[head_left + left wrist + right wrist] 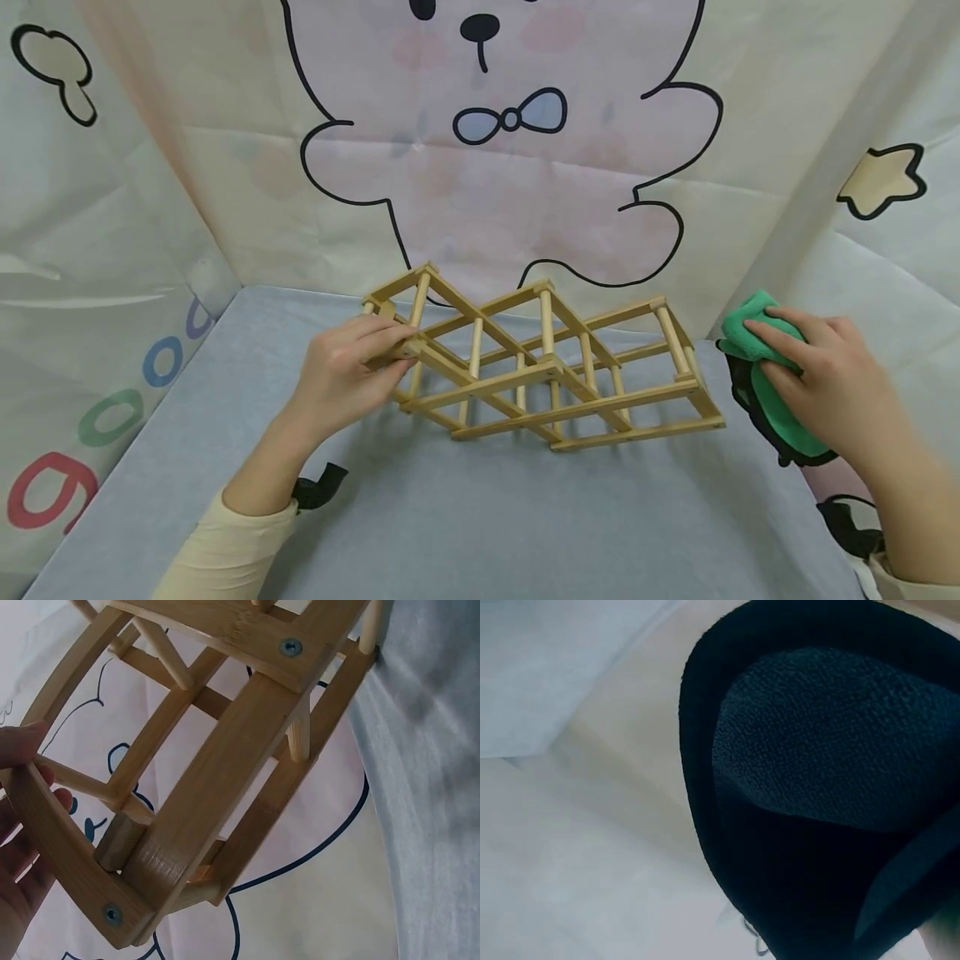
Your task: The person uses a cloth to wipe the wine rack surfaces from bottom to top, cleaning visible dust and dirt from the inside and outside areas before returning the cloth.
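In the head view a folding wooden lattice rack (pixel 637 398) of pale slats and round dowels stands at the middle, in a zigzag shape. My left hand (pixel 348 371) grips its left end between thumb and fingers. The left wrist view shows the thumb over one slat of the rack (pixel 206 780), fingers behind it, and screw heads at the slat joints. To the right of the rack and apart from it, my right hand (pixel 832 375) holds a bunched green cloth (pixel 787 408) with a black edge. In the right wrist view the cloth (pixel 832 735) looks dark and covers much of the picture.
The rack is over a table with a light blue-grey cover (pixel 465 517). Behind it hangs a pale curtain with a printed bear (pixel 510 183); similar printed sheets close off the left and right sides. Black straps (pixel 318 487) show at both wrists.
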A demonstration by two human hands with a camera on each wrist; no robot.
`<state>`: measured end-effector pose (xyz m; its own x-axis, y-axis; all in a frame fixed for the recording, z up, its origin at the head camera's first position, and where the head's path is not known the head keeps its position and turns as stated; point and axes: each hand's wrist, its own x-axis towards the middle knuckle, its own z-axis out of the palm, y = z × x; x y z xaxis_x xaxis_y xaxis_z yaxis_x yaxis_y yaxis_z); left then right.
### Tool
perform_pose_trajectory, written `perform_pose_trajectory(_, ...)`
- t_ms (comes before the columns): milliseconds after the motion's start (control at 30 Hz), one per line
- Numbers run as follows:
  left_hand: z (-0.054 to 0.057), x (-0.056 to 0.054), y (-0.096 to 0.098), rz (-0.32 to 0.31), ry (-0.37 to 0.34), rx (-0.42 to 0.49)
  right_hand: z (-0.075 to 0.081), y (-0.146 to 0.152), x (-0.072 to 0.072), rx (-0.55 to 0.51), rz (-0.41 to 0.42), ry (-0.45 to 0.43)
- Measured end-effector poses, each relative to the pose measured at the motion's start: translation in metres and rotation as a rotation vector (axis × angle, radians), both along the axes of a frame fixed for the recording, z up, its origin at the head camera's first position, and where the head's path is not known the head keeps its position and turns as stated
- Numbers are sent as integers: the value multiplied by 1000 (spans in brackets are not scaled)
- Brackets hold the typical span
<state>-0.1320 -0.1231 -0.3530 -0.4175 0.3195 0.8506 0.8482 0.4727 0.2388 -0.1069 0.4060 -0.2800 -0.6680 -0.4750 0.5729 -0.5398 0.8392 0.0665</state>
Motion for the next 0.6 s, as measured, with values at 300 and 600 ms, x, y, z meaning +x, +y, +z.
perform_pose_trajectory(300, 11, -26, 1, -8, -120, 9, -14, 19, 12, -22, -38, -37)
perform_pose_trajectory(600, 26, -67, 3, 18, -249, -6, -17, 26, 19, -26, -62, -52)
